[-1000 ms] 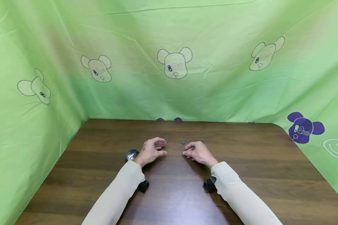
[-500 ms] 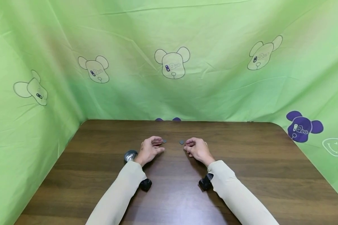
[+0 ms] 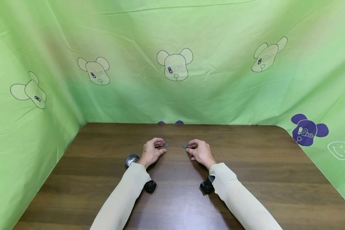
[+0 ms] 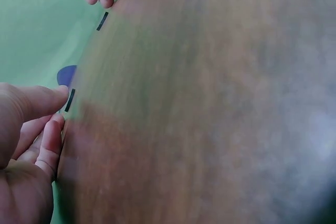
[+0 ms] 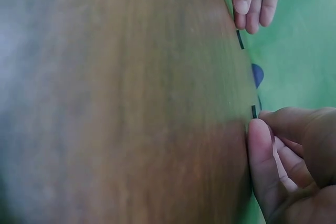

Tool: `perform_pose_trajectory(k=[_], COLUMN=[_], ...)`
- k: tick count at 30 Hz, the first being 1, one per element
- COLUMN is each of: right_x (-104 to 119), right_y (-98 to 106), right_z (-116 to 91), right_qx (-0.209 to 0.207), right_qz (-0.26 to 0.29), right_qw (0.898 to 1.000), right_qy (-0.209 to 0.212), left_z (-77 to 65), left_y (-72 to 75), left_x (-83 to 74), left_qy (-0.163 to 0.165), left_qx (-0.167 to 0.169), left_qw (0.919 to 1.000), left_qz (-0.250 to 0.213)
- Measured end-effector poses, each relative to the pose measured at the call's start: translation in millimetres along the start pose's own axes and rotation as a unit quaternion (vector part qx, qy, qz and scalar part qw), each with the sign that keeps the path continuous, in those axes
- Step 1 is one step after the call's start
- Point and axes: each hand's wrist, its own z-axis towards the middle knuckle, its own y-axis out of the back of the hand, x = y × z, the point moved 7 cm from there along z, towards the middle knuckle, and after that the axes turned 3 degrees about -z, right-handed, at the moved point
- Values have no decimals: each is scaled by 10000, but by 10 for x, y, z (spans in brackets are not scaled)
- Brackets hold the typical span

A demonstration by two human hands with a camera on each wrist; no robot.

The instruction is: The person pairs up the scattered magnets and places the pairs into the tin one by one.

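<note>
Two small dark flat discs lie on the wooden table, a left disc [image 3: 166, 144] and a right disc [image 3: 185, 146]. My left hand [image 3: 152, 151] is just left of its disc, fingers loosely bent and thumb apart from them. In the left wrist view that disc [image 4: 70, 100] shows edge-on, right at the thumb tip. Beside the other disc is my right hand [image 3: 200, 151], fingers loosely curled. From the right wrist, that disc [image 5: 254, 112] appears as a thin dark edge close to the thumb and index fingertips. Neither hand visibly grips anything.
A shiny round metal bowl-like thing [image 3: 131, 159] stands by the left wrist, partly covered by it. Black wrist cameras hang under both sleeves, the left camera [image 3: 150, 186] and the right camera [image 3: 207, 187]. Green printed cloth [image 3: 175, 102] encloses the table's back and sides.
The left disc, mostly covered by the left fingers before, now shows fully. My right hand has shifted slightly forward, bringing its fingertips closer to the right disc. The head view has drifted slightly.
</note>
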Motion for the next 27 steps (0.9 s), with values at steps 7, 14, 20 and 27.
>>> perform_pose_trajectory(k=[7,14,20,27], right_x=[7,27,35,54], right_y=[-29,-48,-61,-78], right_z=[47,71,107,138], right_qx=[5,3,8,-4], right_qz=[71,-6,-85,-148], right_qw=[9999,9999,9999,9998], right_qy=[135,128,125,137], left_z=[26,45,54,93], left_y=[-19,-49,-69,-77], left_x=[-12,-8,-22,-34], left_qy=[35,-93,-238,-299], left_qx=[60,117,140,31], left_qw=[9999,9996,9993,9989], left_qz=[146,244,257,347])
